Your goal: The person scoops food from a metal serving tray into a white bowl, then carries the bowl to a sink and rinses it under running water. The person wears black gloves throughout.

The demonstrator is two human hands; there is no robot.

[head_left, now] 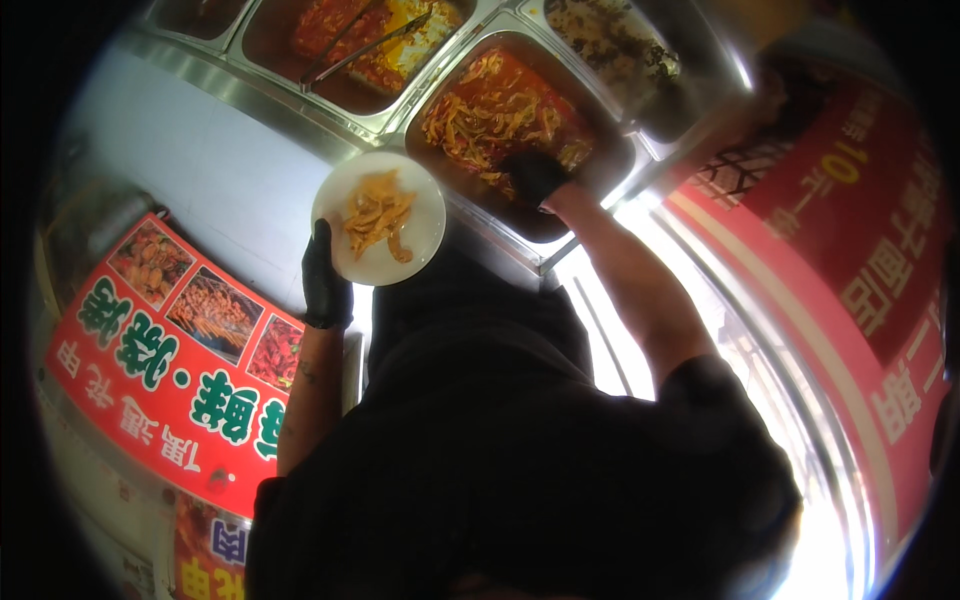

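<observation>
— Plate (420, 205) first: white, round, already carrying a small heap of yellowish strips (376, 215), and we hold it just beside the near corner of the steel tray (610, 165). Why so close?

— We'd judge it keeps the gap short between the red-sauced strips (495, 105) in that tray and the plate, so less drips on the counter rim (250, 100). Our left hand (325, 280), in a black glove, grips the plate's lower left edge, thumb lying up along the rim, fingers curled beneath where we can't see them.

— And the plate looks about level?

— Roughly, as far as the bent picture lets us say. The left forearm rises straight from below, elbow tucked by our dark shirt.

— Our right hand (535, 175)?

— Also gloved in black, reached forward into the tray, arm stretched long from the shoulder. It looks bunched over the food at the tray's near side, but whether it pinches any strips we cannot tell; the glove is a dark blur.

— Anything else about?

— Tongs (365, 45) lie in the next tray (270, 40) to the left, untouched, and red picture banners (170, 370) hang below the counter.
</observation>
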